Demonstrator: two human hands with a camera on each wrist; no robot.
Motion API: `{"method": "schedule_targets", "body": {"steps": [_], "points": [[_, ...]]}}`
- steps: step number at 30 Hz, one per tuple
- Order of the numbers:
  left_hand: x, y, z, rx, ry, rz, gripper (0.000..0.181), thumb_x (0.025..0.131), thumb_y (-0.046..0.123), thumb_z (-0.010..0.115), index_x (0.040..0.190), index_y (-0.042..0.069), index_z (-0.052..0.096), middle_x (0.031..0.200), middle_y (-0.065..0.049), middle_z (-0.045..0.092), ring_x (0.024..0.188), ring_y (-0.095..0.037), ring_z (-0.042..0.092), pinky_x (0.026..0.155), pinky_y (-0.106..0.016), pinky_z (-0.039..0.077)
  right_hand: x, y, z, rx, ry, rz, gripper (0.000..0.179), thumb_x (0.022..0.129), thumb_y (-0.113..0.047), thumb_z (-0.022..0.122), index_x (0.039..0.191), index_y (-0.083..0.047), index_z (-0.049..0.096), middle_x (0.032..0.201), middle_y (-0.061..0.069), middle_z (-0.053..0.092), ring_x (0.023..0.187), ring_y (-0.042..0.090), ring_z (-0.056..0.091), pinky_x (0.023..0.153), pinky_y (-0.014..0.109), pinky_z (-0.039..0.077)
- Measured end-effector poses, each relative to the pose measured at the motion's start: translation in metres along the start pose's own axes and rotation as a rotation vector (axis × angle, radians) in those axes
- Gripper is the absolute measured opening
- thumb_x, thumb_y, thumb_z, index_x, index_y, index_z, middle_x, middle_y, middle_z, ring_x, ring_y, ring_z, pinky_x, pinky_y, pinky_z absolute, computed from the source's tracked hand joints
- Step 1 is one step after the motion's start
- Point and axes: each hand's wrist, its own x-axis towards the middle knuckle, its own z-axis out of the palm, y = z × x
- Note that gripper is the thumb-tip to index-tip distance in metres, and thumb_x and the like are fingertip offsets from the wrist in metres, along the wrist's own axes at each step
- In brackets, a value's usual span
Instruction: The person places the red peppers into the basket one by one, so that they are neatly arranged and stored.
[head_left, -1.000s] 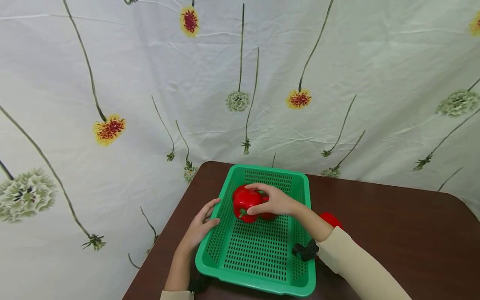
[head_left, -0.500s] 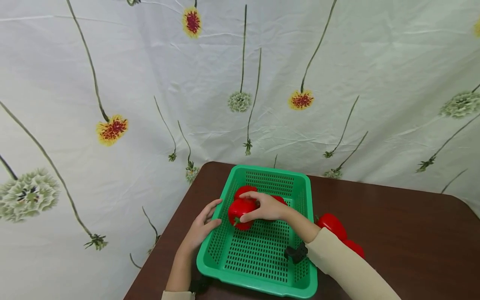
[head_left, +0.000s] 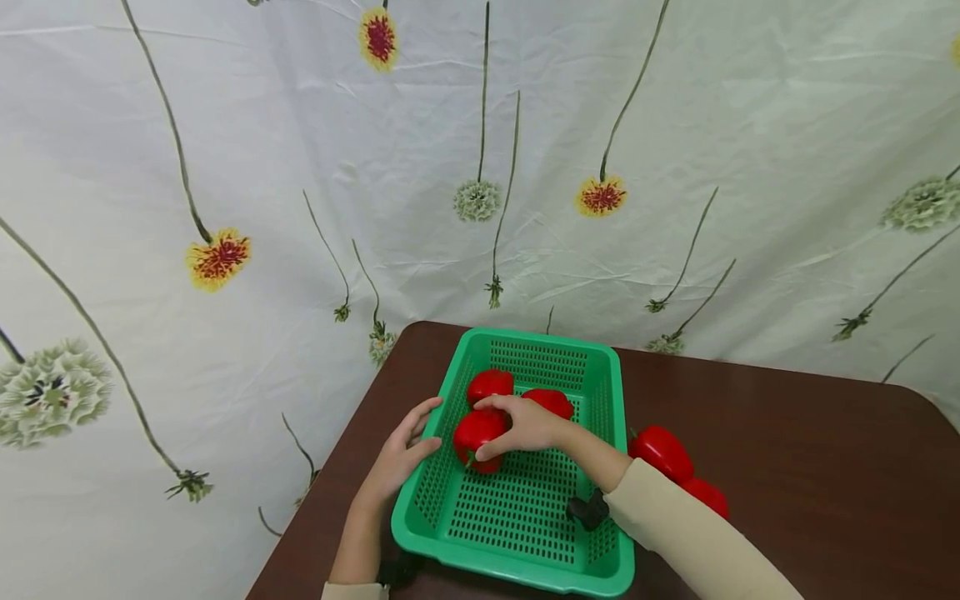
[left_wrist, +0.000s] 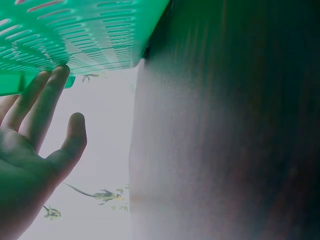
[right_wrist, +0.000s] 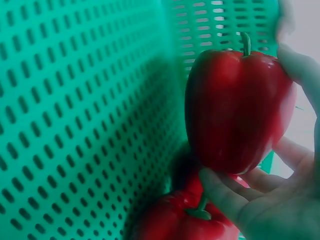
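Note:
A red bell pepper [head_left: 478, 435] is held in my right hand [head_left: 528, 425], inside the green perforated basket [head_left: 510, 568]. The right wrist view shows that pepper [right_wrist: 237, 110] gripped between thumb and fingers, its green stem up, apart from the basket floor. Farther back in the basket lie a second red pepper [head_left: 491, 386] and a third [head_left: 551, 402], the latter partly behind my right hand. My left hand [head_left: 401, 454] is at the basket's left side. In the left wrist view its fairly straight fingers [left_wrist: 47, 102] touch the outer wall while the thumb stands away.
Two more red peppers lie on the dark brown table [head_left: 795, 467] right of the basket, one [head_left: 663, 452] behind the other [head_left: 707, 496], which the right sleeve [head_left: 693, 521] partly covers. A white flower-patterned cloth [head_left: 420, 150] hangs behind the table.
My right hand has carried its pepper left and nearer, uncovering the peppers behind it. The right forearm has shifted, so the peppers on the table show more. My left hand stays in place.

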Motion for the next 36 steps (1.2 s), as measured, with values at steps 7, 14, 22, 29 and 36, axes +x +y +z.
{"method": "schedule_targets", "body": {"steps": [7,14,22,29,36], "points": [[0.001,0.001,0.0,-0.002,-0.006,-0.003,0.057,0.098,0.01,0.054,0.151,0.015,0.035,0.157,-0.013,0.026,0.142,-0.035,0.026,0.102,-0.055,0.035,0.0,0.001,0.005,-0.076,-0.023,-0.003,0.074,0.079,-0.044,0.077,0.141,-0.015,0.05,0.133,0.004,0.053,0.112,0.022,0.051,0.081,0.037,0.05],[0.0,0.0,0.0,-0.005,0.005,-0.013,0.057,0.098,0.011,0.055,0.151,0.017,0.036,0.158,-0.012,0.025,0.143,-0.035,0.024,0.103,-0.056,0.034,0.001,0.003,0.007,-0.091,-0.021,-0.023,0.075,0.078,-0.043,0.077,0.141,-0.012,0.05,0.13,0.003,0.055,0.11,0.02,0.053,0.082,0.037,0.05],[0.001,0.001,0.0,-0.007,0.0,-0.003,0.056,0.098,0.011,0.055,0.151,0.017,0.036,0.158,-0.01,0.024,0.145,-0.035,0.02,0.104,-0.058,0.032,0.003,0.008,0.01,-0.099,-0.02,-0.027,0.076,0.077,-0.045,0.078,0.141,-0.013,0.051,0.128,0.0,0.056,0.108,0.018,0.053,0.08,0.035,0.05],[0.002,0.003,0.0,-0.002,0.0,0.0,0.056,0.098,0.011,0.055,0.151,0.017,0.036,0.158,-0.01,0.024,0.144,-0.034,0.021,0.104,-0.059,0.031,0.004,0.009,0.01,-0.094,-0.018,-0.013,0.077,0.077,-0.047,0.076,0.142,-0.015,0.05,0.13,0.0,0.055,0.108,0.018,0.053,0.082,0.037,0.049],[0.0,0.001,0.0,-0.013,-0.007,-0.005,0.056,0.099,0.011,0.054,0.151,0.017,0.035,0.159,-0.01,0.024,0.145,-0.034,0.02,0.104,-0.059,0.031,0.003,0.009,0.012,-0.079,-0.033,-0.003,0.078,0.077,-0.045,0.077,0.143,-0.015,0.048,0.132,0.002,0.053,0.111,0.019,0.051,0.082,0.037,0.05]]}}
